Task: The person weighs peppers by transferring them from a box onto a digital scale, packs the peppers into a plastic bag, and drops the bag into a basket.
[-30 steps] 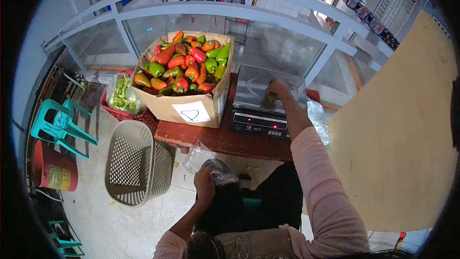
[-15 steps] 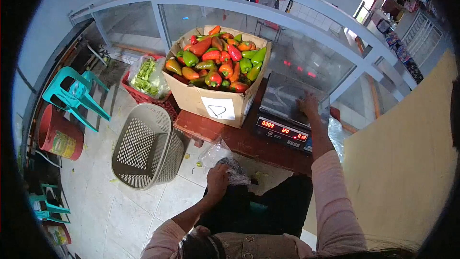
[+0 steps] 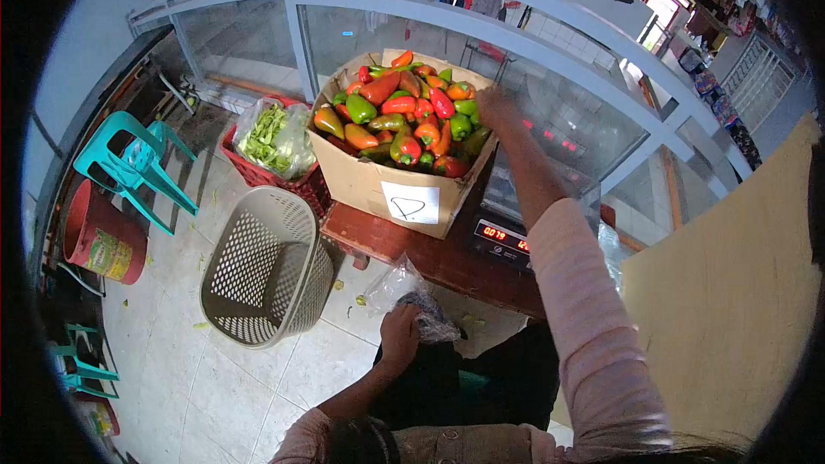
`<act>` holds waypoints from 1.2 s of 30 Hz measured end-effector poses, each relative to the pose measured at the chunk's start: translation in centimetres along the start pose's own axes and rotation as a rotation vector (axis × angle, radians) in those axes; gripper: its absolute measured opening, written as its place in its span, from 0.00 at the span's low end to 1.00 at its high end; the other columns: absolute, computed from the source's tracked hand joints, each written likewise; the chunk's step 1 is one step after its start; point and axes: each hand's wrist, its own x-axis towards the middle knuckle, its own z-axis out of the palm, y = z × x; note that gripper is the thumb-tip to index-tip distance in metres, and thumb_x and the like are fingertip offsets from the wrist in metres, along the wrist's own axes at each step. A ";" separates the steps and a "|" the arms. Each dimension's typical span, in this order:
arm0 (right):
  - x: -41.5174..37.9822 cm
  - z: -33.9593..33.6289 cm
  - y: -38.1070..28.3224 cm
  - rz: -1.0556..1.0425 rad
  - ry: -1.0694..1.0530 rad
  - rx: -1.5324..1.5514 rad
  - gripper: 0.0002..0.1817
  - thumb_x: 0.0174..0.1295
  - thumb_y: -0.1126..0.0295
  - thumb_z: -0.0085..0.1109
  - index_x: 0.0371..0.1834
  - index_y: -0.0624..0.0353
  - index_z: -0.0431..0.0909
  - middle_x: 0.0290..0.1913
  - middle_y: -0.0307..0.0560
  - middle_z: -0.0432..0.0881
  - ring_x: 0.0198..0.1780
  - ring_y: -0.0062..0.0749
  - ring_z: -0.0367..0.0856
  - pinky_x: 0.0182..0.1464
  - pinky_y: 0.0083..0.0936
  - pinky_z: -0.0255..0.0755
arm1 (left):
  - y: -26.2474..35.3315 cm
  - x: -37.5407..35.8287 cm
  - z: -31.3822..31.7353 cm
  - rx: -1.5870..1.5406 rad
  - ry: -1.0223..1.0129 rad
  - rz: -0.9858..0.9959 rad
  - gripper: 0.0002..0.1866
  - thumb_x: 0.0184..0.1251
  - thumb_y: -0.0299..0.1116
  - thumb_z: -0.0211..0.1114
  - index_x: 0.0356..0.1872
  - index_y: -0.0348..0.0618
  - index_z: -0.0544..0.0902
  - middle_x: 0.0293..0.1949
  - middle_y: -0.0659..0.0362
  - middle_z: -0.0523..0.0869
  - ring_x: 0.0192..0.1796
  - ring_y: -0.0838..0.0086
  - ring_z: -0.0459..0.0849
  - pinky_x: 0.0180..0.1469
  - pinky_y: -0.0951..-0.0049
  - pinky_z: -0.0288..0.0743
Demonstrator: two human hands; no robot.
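Left hand [image 3: 400, 335] clutching a bag [image 3: 400, 280]. Right hand [image 3: 500, 109] hovering by peppers [image 3: 404, 106], can't tell grip. Any grab's probably needing care.

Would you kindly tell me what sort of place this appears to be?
Probably a place where produce is weighed or packed, perhaps a shop: a cardboard box heaped with peppers stands beside a lit digital scale, with an openwork basket nearby.

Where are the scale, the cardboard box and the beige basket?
Scale [image 3: 500, 241]: head view, on its front panel.
Cardboard box [image 3: 364, 179]: head view, on its front wall.
Beige basket [image 3: 310, 296]: head view, outer side wall.
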 end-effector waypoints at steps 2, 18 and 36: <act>0.3 -0.3 0.8 0.004 -0.112 -0.039 0.19 0.58 0.69 0.56 0.54 0.52 0.79 0.51 0.54 0.80 0.54 0.49 0.78 0.58 0.41 0.71 | 0.3 0.1 -0.2 0.025 0.003 -0.028 0.12 0.52 0.20 0.57 0.39 0.42 0.78 0.35 0.50 0.79 0.41 0.52 0.78 0.42 0.55 0.69; -17.8 -2.4 23.1 0.454 0.084 1.032 0.14 0.58 0.65 0.67 0.43 0.60 0.80 0.27 0.42 0.81 0.21 0.24 0.77 0.23 0.19 0.72 | 1.6 0.5 0.9 0.067 -0.041 0.029 0.07 0.57 0.22 0.55 0.37 0.39 0.77 0.34 0.47 0.78 0.40 0.48 0.77 0.40 0.53 0.67; -25.9 17.1 26.1 0.363 -0.222 0.220 0.28 0.54 0.51 0.64 0.47 0.66 0.79 0.40 0.62 0.82 0.45 0.53 0.83 0.46 0.41 0.78 | 0.8 0.4 1.8 0.093 0.004 0.107 0.08 0.54 0.21 0.57 0.37 0.39 0.78 0.34 0.46 0.78 0.40 0.47 0.77 0.41 0.52 0.69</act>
